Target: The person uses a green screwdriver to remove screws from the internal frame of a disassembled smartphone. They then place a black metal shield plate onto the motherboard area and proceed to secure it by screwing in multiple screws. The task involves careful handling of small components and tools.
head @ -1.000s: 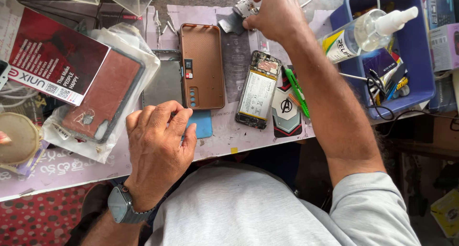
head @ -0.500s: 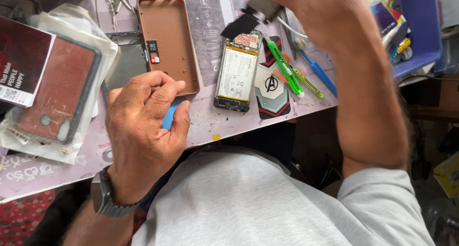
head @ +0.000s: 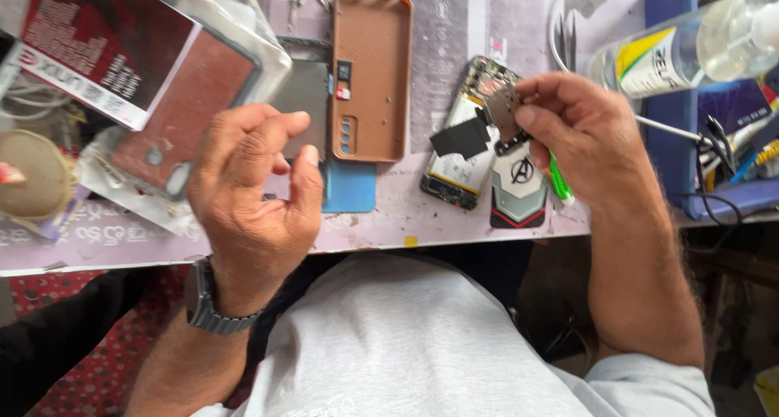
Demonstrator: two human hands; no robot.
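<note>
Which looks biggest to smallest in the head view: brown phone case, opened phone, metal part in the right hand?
1. Brown phone case, flat on the table.
2. Opened phone, partly hidden by the part and a black flap, so its margin is unsure.
3. Metal part, pinched in the right hand and raised nearer the camera, yet clearly smallest.

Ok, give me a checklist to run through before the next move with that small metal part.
1. Right hand grips the small metal part: ok.
2. Part held over the opened phone: ok.
3. Left hand free, holding nothing: ok.
4. Phone lying flat on the table: ok.
5. Brown phone case lies clear of the phone: ok.
6. Part lined up with its seat: cannot tell.
</note>
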